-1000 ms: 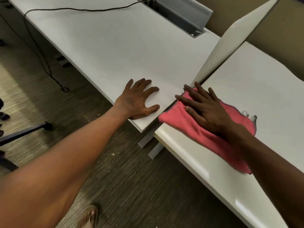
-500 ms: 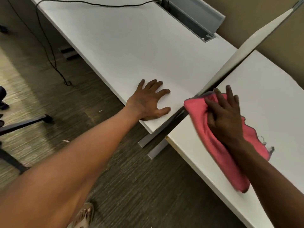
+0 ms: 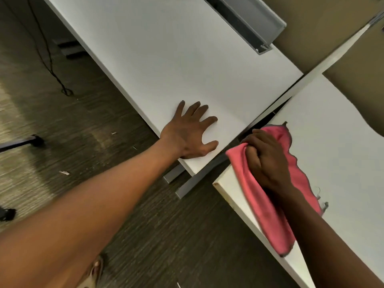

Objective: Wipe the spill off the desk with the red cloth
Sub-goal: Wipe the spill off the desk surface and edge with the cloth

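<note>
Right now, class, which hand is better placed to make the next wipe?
Right. The right hand already grips the red cloth on the near desk; the left hand rests flat on the other desk.

An office: 2 white desks [image 3: 187,59], divider panel [image 3: 311,80], cable tray [image 3: 249,21], carpet floor [image 3: 52,132].

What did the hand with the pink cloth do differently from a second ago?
The right hand lay flat on the red cloth with straight fingers; now its fingers have curled and bunch the cloth's near-corner end, by the gap between the desks. The left hand stayed spread flat on the left desk, and the cloth is still on the right desk.
</note>
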{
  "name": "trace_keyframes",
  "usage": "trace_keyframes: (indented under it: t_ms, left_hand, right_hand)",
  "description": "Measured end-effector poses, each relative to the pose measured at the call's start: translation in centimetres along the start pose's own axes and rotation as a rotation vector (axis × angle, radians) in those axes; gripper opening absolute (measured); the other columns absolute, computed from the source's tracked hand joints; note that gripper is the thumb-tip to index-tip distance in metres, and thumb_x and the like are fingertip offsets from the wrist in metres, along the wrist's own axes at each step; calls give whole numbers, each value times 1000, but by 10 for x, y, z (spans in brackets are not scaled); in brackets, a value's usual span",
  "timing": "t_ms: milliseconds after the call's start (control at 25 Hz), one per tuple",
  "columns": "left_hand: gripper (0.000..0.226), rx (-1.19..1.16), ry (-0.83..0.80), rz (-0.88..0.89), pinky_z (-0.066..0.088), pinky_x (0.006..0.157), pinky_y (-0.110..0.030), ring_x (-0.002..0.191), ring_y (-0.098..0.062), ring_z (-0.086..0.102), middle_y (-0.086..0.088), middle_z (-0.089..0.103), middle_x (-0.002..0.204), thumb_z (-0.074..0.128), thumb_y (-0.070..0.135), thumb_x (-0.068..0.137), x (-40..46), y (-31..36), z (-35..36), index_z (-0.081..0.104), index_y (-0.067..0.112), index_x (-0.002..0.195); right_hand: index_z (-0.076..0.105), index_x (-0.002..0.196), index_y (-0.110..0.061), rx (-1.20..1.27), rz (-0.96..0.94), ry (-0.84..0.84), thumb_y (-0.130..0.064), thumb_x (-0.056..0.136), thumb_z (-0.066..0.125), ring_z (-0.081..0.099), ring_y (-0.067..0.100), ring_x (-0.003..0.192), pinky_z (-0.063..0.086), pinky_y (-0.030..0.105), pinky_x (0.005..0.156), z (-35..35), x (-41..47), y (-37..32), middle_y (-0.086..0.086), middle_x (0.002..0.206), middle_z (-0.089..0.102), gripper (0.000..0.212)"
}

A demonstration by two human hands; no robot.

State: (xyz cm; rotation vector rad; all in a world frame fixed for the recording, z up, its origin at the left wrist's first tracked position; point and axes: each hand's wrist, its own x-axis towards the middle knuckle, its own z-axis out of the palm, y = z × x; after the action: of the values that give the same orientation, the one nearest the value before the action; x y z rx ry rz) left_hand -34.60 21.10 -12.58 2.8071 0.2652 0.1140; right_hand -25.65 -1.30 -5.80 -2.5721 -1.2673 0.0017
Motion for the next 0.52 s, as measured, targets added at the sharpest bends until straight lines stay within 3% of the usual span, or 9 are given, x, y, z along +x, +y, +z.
trace_keyframes:
  t_ms: [120, 200, 280, 400, 520]
  left_hand:
    - [81, -8, 2, 15, -4, 124, -56, 157, -23, -3, -4, 9, 170, 28, 76, 88, 0, -3, 2, 22, 35, 157]
    - [81, -11, 8, 26, -4, 124, -57, 157, -24, -3, -4, 9, 170, 27, 76, 88, 0, -4, 4, 22, 35, 158]
    - [81, -21, 21, 31, -3, 123, -58, 157, -26, -2, -6, 10, 170, 28, 76, 88, 1, -4, 4, 23, 34, 158]
    - [81, -14, 29, 35, -3, 123, -60, 157, -29, -1, -8, 11, 169, 27, 74, 88, 1, -4, 5, 24, 32, 157]
    - [81, -11, 22, 34, -4, 122, -60, 157, -29, -1, -9, 11, 169, 26, 74, 88, 2, -3, 6, 23, 32, 157]
  right_hand:
    - [69, 124, -17, -2, 13, 16, -30, 99, 35, 48, 21, 140, 35, 46, 119, 9, -31, -16, 0, 136, 65, 44]
    - [59, 143, -21, 20, -13, -7, -34, 103, 34, 33, 14, 152, 23, 36, 124, 2, -55, -16, -6, 157, 49, 49]
    - [51, 151, -25, 11, 17, -14, -34, 104, 35, 26, 10, 155, 20, 35, 126, -6, -49, 0, -8, 163, 39, 50]
    - [59, 140, -21, -44, 108, 0, -27, 100, 35, 36, 18, 150, 26, 43, 124, -7, -14, 18, 0, 157, 48, 47]
    - [71, 121, -14, -70, 61, 5, -26, 99, 35, 43, 23, 144, 25, 40, 124, 6, -12, -10, 7, 141, 62, 43]
